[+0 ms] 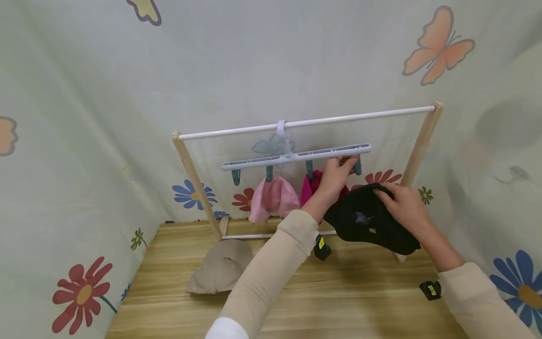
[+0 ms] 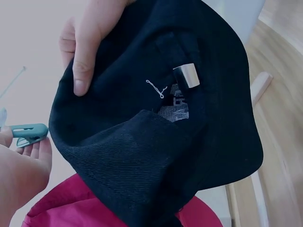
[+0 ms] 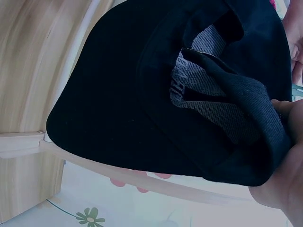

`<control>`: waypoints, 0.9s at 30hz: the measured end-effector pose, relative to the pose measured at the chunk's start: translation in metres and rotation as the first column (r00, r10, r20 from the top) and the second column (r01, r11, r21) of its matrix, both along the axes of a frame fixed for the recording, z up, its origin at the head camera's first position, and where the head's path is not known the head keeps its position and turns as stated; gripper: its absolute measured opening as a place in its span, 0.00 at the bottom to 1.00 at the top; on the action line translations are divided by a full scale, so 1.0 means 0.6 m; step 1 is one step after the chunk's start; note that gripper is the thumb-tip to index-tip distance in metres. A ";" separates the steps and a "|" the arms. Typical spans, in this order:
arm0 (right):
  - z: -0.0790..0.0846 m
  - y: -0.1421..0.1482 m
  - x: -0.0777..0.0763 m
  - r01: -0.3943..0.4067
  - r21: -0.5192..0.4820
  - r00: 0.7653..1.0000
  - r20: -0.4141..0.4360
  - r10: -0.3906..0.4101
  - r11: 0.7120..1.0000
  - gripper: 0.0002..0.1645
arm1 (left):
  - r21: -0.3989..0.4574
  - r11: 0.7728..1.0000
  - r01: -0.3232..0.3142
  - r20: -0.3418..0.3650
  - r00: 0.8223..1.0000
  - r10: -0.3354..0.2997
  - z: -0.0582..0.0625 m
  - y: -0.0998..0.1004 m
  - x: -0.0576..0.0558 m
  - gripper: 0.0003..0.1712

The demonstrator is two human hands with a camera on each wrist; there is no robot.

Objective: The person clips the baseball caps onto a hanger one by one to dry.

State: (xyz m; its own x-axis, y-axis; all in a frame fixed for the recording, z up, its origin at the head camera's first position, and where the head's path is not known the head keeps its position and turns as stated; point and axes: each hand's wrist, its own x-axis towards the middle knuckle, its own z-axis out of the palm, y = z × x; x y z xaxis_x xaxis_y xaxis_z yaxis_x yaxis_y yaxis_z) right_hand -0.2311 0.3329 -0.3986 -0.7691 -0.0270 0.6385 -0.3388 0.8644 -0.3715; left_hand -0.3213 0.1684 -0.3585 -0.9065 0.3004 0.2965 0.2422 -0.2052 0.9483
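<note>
A black cap [image 1: 364, 219] hangs from my right hand [image 1: 404, 209], whose thumb and fingers pinch its crown edge. In the left wrist view the cap [image 2: 142, 113] shows its opening, a metal buckle [image 2: 188, 75] and an inner label; its brim points down. My left hand [image 1: 332, 181] pinches the rightmost green clip [image 1: 358, 165] of the white hanger [image 1: 254, 162]; the left wrist view shows this clip [image 2: 29, 132] between thumb and fingers, right at the cap's edge. Left of that, a magenta cap [image 1: 311, 186] hangs from another clip, partly hidden by my left hand.
The hanger hooks over the white rail [image 1: 360, 116] of a wooden-sided rack [image 1: 419, 146]. A pink cap [image 1: 274, 197] hangs from a clip; the leftmost clip [image 1: 235, 177] bears nothing. On the table [image 1: 169, 263] lie a beige cap [image 1: 222, 266] and small black blocks [image 1: 430, 290].
</note>
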 end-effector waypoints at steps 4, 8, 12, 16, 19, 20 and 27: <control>0.000 0.001 -0.001 0.012 -0.004 1.000 0.016 -0.012 1.000 0.13 | 0.001 1.000 0.025 0.016 1.000 -0.025 -0.003 -0.004 -0.001 0.13; 0.000 0.000 -0.002 0.017 -0.006 1.000 0.019 -0.017 1.000 0.13 | -0.049 0.999 0.021 0.011 1.000 -0.021 -0.010 -0.008 0.000 0.13; -0.003 -0.001 -0.003 0.007 -0.010 1.000 0.009 -0.007 1.000 0.13 | -0.080 0.997 0.018 0.003 1.000 -0.018 -0.017 -0.012 0.003 0.14; -0.007 -0.003 -0.005 0.014 0.012 1.000 0.007 -0.014 1.000 0.14 | -0.065 0.998 0.021 0.005 1.000 -0.021 -0.022 -0.016 0.005 0.13; -0.011 -0.004 -0.005 0.026 0.027 1.000 0.010 -0.026 0.999 0.16 | -0.046 0.998 0.033 0.010 0.999 -0.033 -0.024 -0.019 0.006 0.13; -0.011 -0.005 -0.005 0.027 0.025 1.000 0.012 -0.027 0.999 0.17 | -0.044 0.998 0.039 0.011 0.999 -0.038 -0.025 -0.020 0.007 0.13; -0.018 -0.010 -0.006 0.028 0.006 0.999 0.037 -0.028 1.000 0.18 | -0.076 0.996 0.037 0.012 0.999 -0.037 -0.031 -0.027 0.012 0.14</control>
State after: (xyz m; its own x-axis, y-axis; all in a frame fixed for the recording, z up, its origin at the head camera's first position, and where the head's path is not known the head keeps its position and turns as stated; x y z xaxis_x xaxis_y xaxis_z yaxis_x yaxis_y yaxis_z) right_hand -0.2347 0.3271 -0.4093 -0.7931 -0.0085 0.6091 -0.3001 0.8756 -0.3785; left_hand -0.3140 0.1520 -0.3772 -0.8974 0.3552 0.2617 0.2253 -0.1409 0.9640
